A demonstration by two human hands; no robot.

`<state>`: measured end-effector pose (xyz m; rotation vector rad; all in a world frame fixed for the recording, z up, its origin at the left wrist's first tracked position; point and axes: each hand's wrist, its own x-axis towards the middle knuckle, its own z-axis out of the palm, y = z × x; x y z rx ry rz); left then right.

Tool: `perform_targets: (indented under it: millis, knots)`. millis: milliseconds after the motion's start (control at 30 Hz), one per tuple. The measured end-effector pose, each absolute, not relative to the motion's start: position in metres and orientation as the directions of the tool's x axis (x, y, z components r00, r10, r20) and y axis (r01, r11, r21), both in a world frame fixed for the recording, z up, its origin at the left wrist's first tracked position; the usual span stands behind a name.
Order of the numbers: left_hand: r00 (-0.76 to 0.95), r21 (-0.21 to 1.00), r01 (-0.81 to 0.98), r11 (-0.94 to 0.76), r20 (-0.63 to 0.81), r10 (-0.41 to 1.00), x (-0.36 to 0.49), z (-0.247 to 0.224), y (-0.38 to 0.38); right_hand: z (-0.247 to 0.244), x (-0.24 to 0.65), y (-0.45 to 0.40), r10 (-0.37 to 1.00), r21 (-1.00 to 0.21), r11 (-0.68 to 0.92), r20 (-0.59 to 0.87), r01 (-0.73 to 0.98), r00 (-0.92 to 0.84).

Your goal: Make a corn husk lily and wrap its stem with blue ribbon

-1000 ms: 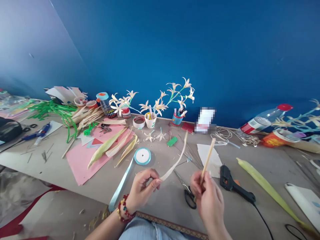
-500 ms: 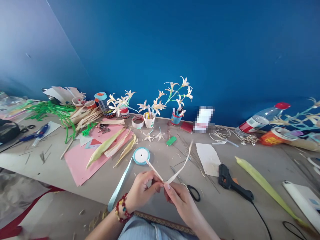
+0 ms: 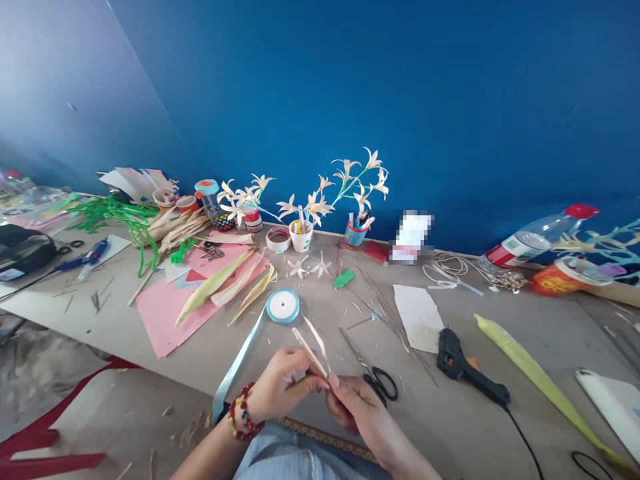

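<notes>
My left hand [image 3: 287,387] pinches a thin pale stick [image 3: 309,352] that points up and away to the left. A narrow cream strip, seemingly corn husk [image 3: 316,333], curls up beside the stick. Its lower end runs to the fingertips of my right hand [image 3: 353,403], which are closed on it against the stick's near end. Both hands meet just above the table edge. A roll of light blue ribbon [image 3: 283,306] lies just beyond them, its loose tail [image 3: 235,377] trailing toward my left wrist. Black-handled scissors [image 3: 375,377] lie right of my right hand.
A black glue gun [image 3: 463,367] and a green corn husk [image 3: 530,373] lie to the right. Pink paper [image 3: 160,320] with husks is on the left. Husk flowers [image 3: 317,210] stand in cups by the blue wall, near a phone [image 3: 413,237] and plastic bottle [image 3: 543,233].
The cream strip has swung from leaning right, over the scissors, to standing left beside the stick. The scissors now show more fully. My view has shifted slightly left.
</notes>
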<state>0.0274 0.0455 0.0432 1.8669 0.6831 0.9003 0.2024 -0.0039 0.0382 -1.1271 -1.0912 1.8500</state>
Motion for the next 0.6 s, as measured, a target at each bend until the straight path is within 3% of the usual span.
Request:
perform_targets:
  millis: [267, 600]
  knots:
    - [0.586, 0.932, -0.031, -0.361, 0.309, 0.749, 0.028, 0.035, 0.039, 0.043, 0.209, -0.013, 0.727, -0.707, -0.638, -0.422, -0.306, -0.542]
    - [0.590, 0.923, 0.001, -0.385, 0.310, 0.745, 0.025, 0.031, 0.039, 0.048, 0.223, -0.019, 0.612, -0.552, -0.750, -0.370, -0.364, -0.698]
